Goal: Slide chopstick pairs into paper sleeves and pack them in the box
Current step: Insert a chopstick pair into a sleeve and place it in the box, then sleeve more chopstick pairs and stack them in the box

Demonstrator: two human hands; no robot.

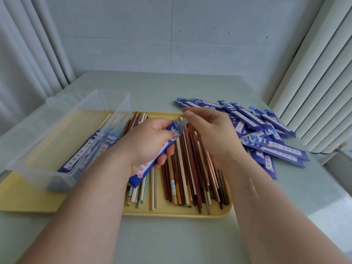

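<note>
L hand [146, 141] grips a sleeve [142, 173], R hand's [213, 138] grip can't be told, few packs [80, 157] in box [38, 134], lots of chopsticks [182, 168] & empty sleeves [266, 134] left.

**Sleeves, sticks and box as we find them**

At centre we see one paper sleeve [152, 155], blue with a white lettered strip. It slants from lower left to upper right, open mouth uppermost. Beneath it loose chopsticks [186, 168], brown, cream and pale green, lie roughly parallel. A heap of sleeves [266, 134] lies at right. The clear box [57, 134], at left, holds packed sleeves [89, 149].
</note>
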